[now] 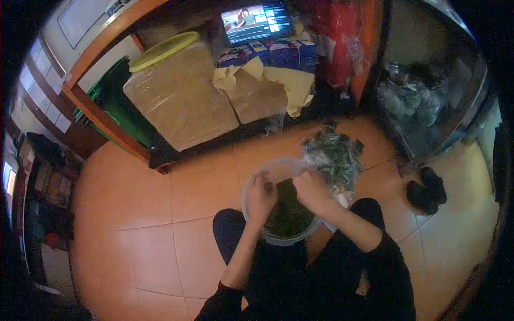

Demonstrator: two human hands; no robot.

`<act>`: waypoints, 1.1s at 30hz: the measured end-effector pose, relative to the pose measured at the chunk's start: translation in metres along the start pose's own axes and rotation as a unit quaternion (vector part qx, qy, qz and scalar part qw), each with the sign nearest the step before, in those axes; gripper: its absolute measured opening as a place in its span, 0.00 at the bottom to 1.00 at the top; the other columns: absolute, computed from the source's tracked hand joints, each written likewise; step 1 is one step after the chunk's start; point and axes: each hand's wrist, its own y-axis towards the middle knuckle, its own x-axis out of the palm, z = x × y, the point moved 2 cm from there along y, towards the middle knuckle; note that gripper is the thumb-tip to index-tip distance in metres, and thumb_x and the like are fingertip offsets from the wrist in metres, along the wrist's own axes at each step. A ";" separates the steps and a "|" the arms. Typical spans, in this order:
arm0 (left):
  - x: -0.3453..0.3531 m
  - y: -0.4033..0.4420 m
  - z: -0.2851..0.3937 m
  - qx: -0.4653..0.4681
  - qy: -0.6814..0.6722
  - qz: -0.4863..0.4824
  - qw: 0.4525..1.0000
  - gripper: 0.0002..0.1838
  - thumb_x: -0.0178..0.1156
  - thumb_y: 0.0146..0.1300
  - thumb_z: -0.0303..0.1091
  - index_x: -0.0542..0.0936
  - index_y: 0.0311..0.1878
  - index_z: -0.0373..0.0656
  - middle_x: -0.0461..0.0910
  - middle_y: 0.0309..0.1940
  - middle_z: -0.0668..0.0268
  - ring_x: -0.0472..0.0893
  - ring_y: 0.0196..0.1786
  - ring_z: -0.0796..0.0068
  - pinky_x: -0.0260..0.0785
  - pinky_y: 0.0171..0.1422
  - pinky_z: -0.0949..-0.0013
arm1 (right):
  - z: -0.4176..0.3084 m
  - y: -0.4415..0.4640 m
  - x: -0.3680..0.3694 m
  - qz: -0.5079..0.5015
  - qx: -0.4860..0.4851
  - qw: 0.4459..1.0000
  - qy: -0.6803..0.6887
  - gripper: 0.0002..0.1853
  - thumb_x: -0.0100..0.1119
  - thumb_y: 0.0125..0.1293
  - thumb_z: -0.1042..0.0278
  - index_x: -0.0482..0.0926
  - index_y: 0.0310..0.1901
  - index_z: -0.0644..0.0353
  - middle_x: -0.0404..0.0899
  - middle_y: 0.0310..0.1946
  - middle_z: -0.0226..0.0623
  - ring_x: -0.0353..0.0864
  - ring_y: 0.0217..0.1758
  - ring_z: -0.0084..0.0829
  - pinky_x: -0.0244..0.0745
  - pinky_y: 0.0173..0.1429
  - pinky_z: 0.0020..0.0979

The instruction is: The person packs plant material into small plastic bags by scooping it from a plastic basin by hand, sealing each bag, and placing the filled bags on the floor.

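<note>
A round translucent plastic tub [284, 241] sits between my knees with dark green loose material [290, 213] in it. Over its left side, my left hand [262, 197] has its fingers curled closed, and what they hold is too blurred to make out. My right hand [312, 191] is closed above the tub's right side, the fingers pinched; anything in them is hidden. Just beyond the tub to the right lies a heap of small clear packets [336, 156] with dark green contents.
Wrapped cardboard boxes [182, 99] stand under a wooden frame [107, 120], with a yellow lid [165, 52] on top. Behind are a lit screen [255, 22] and stacked blue packs [292, 52]. Black shoes [426, 191] and a glass cabinet [428, 107] are at right. Tiled floor [150, 251] surrounds me.
</note>
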 end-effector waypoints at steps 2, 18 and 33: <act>0.004 0.002 -0.008 0.023 0.031 0.026 0.999 0.22 0.63 0.48 0.26 0.74 0.49 0.36 0.76 0.41 0.47 0.78 0.43 0.47 0.71 0.47 0.54 | 0.002 0.000 0.061 -0.082 0.006 0.996 -0.015 0.10 0.53 0.54 0.74 0.83 0.33 0.66 0.80 0.28 0.47 0.81 0.38 0.47 0.76 0.48 0.45; -0.004 -0.012 0.017 -0.190 -0.293 -0.026 0.937 0.13 0.68 0.56 0.31 0.78 0.42 0.37 0.80 0.37 0.60 0.81 0.40 0.73 0.73 0.45 0.72 | -0.002 -0.001 0.048 0.170 0.002 0.945 0.279 0.13 0.63 0.54 0.68 0.79 0.43 0.58 0.80 0.37 0.41 0.79 0.41 0.45 0.72 0.48 0.40; -0.022 -0.027 0.001 -0.246 -0.444 -0.027 0.861 0.06 0.66 0.58 0.28 0.79 0.34 0.36 0.82 0.29 0.63 0.80 0.31 0.76 0.72 0.38 0.73 | -0.003 -0.013 0.016 0.204 -0.003 0.898 0.391 0.05 0.61 0.58 0.71 0.78 0.29 0.61 0.77 0.25 0.36 0.77 0.30 0.35 0.68 0.36 0.31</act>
